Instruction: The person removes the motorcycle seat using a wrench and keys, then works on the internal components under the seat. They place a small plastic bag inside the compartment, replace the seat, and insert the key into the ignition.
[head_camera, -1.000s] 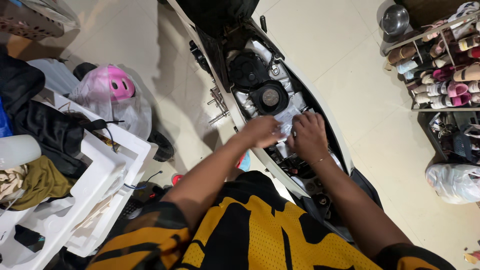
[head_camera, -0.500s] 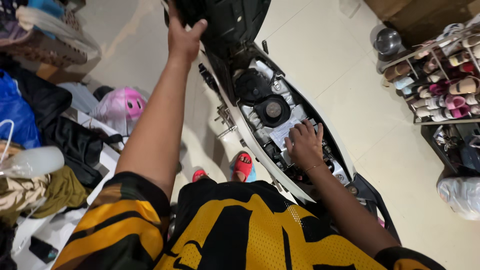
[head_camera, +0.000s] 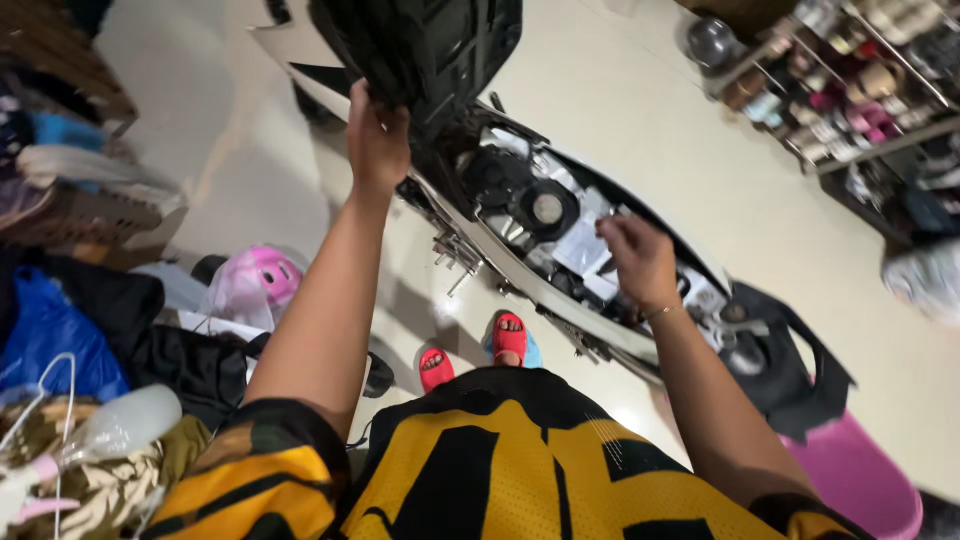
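Note:
My left hand (head_camera: 378, 140) reaches up and grips the edge of the black scooter seat (head_camera: 430, 50), which is raised. Below it the white scooter body (head_camera: 540, 300) lies open, showing the under-seat compartment with a round black part (head_camera: 545, 208) and a white sheet (head_camera: 583, 247). Over that sheet hovers my right hand (head_camera: 640, 258) with its fingers curled; whether they pinch anything is unclear. My yellow and black jersey fills the bottom of the view.
A pink helmet in a clear bag (head_camera: 262, 280) and piled clothes (head_camera: 70, 340) lie at the left. A shoe rack (head_camera: 860, 90) stands at the upper right. A black cloth (head_camera: 790, 360) and pink tub (head_camera: 860, 480) sit at the lower right. My feet wear red sandals (head_camera: 510, 335).
My left hand went from the compartment up to the seat and now holds its edge. My right hand has lifted off the white sheet and curled its fingers.

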